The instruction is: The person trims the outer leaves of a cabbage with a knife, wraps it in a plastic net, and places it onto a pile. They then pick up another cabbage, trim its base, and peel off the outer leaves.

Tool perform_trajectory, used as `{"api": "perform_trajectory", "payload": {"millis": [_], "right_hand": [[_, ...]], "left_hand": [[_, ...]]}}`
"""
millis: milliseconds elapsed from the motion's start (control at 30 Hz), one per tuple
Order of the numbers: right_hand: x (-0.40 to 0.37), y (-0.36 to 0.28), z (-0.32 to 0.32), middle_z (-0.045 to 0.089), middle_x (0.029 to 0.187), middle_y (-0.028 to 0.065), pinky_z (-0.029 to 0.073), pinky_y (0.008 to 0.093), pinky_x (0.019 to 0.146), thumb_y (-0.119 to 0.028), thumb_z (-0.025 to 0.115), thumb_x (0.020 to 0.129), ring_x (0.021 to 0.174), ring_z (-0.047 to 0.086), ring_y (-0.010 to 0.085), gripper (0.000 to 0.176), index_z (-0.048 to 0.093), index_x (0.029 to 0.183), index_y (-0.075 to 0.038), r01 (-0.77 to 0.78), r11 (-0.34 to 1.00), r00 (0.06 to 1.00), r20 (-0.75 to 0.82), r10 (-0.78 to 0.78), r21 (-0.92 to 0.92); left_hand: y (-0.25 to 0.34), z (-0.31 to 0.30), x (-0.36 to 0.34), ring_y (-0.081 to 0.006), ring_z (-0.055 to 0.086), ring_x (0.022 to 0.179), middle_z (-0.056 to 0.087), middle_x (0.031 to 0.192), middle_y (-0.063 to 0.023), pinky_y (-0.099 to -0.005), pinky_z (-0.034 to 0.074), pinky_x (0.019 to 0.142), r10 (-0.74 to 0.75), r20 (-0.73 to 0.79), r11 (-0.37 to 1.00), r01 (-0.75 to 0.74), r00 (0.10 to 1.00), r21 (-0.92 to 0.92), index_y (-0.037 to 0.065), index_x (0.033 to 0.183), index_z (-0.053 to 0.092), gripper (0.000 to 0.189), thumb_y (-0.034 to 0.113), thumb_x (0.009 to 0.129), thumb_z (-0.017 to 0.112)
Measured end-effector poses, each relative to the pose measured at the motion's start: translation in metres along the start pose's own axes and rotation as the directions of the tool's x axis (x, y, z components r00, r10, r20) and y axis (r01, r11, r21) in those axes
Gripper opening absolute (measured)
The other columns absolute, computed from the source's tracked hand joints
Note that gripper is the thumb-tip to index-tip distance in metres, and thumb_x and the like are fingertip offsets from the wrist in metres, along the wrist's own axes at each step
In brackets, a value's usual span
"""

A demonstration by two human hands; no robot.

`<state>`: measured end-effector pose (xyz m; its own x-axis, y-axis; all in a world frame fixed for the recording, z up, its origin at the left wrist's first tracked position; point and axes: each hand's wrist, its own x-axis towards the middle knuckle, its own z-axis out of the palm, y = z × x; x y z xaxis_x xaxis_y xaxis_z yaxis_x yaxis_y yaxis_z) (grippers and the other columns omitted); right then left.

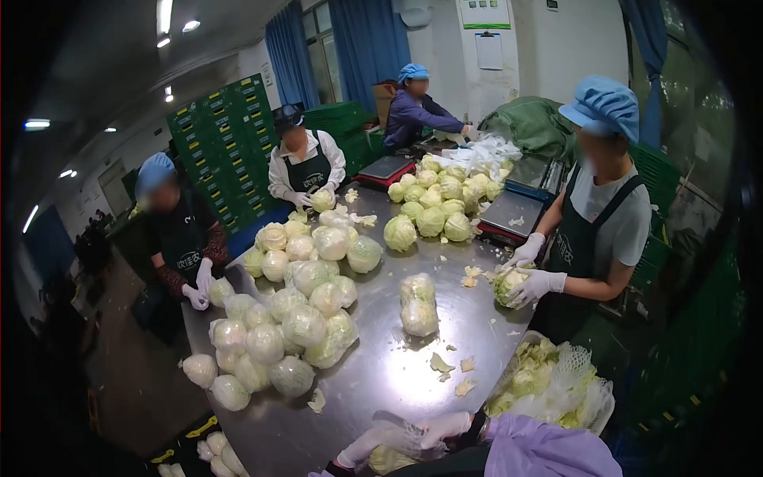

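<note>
Both hands work at the near edge of the counter (373, 374). The right hand (445, 427) curls closed on clear film (400, 433), while the left hand (359, 447) lies stretched along it, its grip too blurred to tell. A heap of wrapped cabbages (294, 318) spreads across the counter's left half, and a net sack of trimmings (556, 381) sits off its near right corner. The cabbage (388, 459) sits low between the hands at that near edge. The film probably needs pulling taut and even over the head, kept clear of the leaf scraps (445, 370) lying mid-counter.
</note>
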<state>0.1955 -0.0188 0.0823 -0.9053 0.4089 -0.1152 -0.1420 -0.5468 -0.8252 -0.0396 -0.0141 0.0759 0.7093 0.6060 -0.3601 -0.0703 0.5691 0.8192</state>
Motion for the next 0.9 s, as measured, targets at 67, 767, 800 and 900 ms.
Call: {"api": "perform_trajectory", "payload": {"millis": [67,767,800,900], "right_hand": [[-0.003,0.019,-0.066,0.056,0.092,-0.0014,0.04,0.0201,0.066,-0.027,0.066,0.084,0.079,0.047,0.0037,0.045,0.054,0.117,0.002,-0.239,0.939,0.95,-0.261,0.174,-0.246],[-0.011,0.073,-0.07,0.062,0.102,0.0111,0.048,0.0272,0.074,-0.05,0.065,0.083,0.085,0.058,0.0162,0.067,0.05,0.128,-0.003,-0.37,0.857,0.8,-0.592,0.098,-0.358],[-0.012,0.07,-0.068,0.062,0.097,0.0078,0.048,0.0256,0.068,-0.048,0.066,0.082,0.077,0.058,0.0125,0.064,0.051,0.126,-0.004,-0.377,0.907,0.769,-0.609,0.194,-0.187],[-0.007,0.089,-0.068,0.058,0.088,0.0011,0.044,0.0228,0.057,-0.039,0.069,0.083,0.066,0.052,0.0066,0.058,0.05,0.126,-0.005,-0.088,0.978,0.701,-0.709,-0.075,-0.19]], "left_hand": [[-0.001,0.005,-0.005,-0.0133,0.057,0.105,0.061,0.117,-0.0099,-0.0288,0.044,0.093,0.067,-0.192,0.994,-0.048,0.979,0.103,-0.006,0.121,0.054,0.039,0.023,0.099,0.041],[-0.066,-0.012,-0.018,-0.022,0.062,0.103,0.061,0.116,-0.01,-0.037,0.051,0.089,0.106,-0.601,0.847,-0.388,0.792,-0.363,0.001,0.124,0.05,0.048,0.041,0.1,0.036],[-0.033,0.012,-0.02,-0.0221,0.063,0.1,0.063,0.113,-0.0101,-0.0373,0.052,0.087,0.147,-0.637,0.819,-0.455,0.757,-0.351,0.002,0.123,0.051,0.048,0.041,0.1,0.036],[-0.004,0.026,-0.02,-0.0223,0.062,0.101,0.061,0.115,-0.012,-0.0363,0.051,0.087,0.323,-0.579,0.826,-0.522,0.748,-0.214,0.001,0.121,0.052,0.046,0.039,0.101,0.036]]}}
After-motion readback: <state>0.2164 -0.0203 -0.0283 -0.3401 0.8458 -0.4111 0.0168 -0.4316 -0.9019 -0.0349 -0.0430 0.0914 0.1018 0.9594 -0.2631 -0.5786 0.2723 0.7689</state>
